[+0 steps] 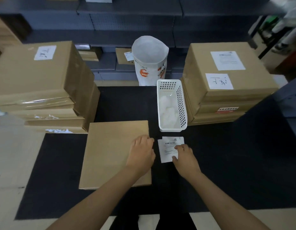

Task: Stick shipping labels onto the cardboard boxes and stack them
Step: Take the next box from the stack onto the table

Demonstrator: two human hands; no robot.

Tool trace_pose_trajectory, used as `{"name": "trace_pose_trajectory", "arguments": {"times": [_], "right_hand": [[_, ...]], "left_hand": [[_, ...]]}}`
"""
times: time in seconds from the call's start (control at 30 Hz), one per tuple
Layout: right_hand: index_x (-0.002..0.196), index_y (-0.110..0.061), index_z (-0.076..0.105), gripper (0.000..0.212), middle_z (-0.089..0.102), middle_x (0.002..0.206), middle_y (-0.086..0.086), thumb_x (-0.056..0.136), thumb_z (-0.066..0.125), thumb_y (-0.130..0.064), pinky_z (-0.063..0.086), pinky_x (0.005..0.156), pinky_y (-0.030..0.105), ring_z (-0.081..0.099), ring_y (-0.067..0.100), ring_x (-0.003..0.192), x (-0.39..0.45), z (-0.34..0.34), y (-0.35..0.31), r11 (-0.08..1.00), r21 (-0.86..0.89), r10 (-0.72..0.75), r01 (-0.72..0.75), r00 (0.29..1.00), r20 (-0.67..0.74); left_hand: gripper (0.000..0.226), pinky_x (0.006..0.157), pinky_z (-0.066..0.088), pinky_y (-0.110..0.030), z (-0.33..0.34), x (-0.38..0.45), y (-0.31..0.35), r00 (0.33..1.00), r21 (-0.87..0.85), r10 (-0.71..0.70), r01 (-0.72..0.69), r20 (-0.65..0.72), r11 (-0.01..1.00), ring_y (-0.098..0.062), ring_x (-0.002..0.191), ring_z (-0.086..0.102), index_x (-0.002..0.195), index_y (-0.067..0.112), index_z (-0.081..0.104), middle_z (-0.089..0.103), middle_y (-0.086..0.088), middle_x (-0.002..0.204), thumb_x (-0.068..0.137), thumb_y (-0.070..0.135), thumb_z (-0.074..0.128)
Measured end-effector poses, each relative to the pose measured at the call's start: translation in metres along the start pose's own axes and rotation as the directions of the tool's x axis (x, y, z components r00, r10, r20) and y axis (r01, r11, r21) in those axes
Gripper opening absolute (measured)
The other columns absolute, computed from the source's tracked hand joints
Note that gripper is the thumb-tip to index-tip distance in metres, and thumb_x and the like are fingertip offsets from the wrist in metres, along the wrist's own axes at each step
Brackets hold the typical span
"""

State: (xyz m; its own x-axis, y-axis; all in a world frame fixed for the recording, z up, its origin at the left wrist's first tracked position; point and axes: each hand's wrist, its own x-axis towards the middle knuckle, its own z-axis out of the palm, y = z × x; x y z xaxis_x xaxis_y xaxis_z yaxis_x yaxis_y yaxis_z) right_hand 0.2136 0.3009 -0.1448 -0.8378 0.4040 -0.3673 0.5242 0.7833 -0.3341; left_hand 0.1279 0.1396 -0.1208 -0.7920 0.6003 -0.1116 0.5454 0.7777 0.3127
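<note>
- A black mat covered the work surface.
- Two stacks of cardboard boxes stood on it: the left stack and the right stack, each topped with white labels.
- A flat cardboard box lay in front, unlabelled.
- A white basket sat between the stacks.
- The left hand rested on the flat box's right edge, fingers loosely bent.
- The right hand pinched a shipping label lying just beside the box.
</note>
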Motion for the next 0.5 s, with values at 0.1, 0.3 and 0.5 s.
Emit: {"name": "trace_pose_trajectory", "arguments": {"times": [0.1, 0.3, 0.5], "right_hand": [[0.139, -0.016, 0.041, 0.047, 0.037, 0.143, 0.004, 0.095, 0.055, -0.026, 0.043, 0.102, 0.030, 0.039, 0.019, 0.127, 0.017, -0.010, 0.026, 0.998, 0.061, -0.004, 0.001, 0.998, 0.055], [0.138, -0.013, 0.042, 0.044, 0.039, 0.138, 0.005, 0.096, 0.052, -0.022, 0.039, 0.102, 0.029, 0.038, 0.019, 0.127, 0.047, -0.017, 0.053, 0.985, 0.170, -0.003, -0.024, 0.988, 0.154], [0.131, -0.013, 0.048, 0.038, 0.043, 0.132, 0.006, 0.093, 0.055, -0.018, 0.043, 0.101, 0.031, 0.045, 0.020, 0.121, 0.061, -0.001, 0.046, 0.954, 0.259, 0.090, -0.148, 0.971, 0.223]], "left_hand": [[0.039, 0.110, 0.027, -0.027, 0.017, 0.021, 0.036, 0.999, -0.054, -0.041, 0.043, 0.035, 0.998, -0.016, 0.126, 0.038, 0.135, 0.017, 0.043, 0.043, 0.000, 0.136, 0.096, 0.022, 0.042], [0.037, 0.096, 0.036, -0.029, 0.045, 0.048, 0.069, 0.963, -0.023, -0.201, 0.209, 0.179, 0.978, -0.020, 0.114, 0.045, 0.131, 0.016, 0.043, 0.047, -0.003, 0.127, 0.094, 0.021, 0.044], [0.043, 0.099, 0.037, -0.030, 0.069, 0.053, 0.073, 0.865, -0.134, -0.403, 0.456, 0.299, 0.880, -0.024, 0.116, 0.042, 0.135, 0.007, 0.036, 0.038, -0.012, 0.132, 0.096, 0.020, 0.048]]}}
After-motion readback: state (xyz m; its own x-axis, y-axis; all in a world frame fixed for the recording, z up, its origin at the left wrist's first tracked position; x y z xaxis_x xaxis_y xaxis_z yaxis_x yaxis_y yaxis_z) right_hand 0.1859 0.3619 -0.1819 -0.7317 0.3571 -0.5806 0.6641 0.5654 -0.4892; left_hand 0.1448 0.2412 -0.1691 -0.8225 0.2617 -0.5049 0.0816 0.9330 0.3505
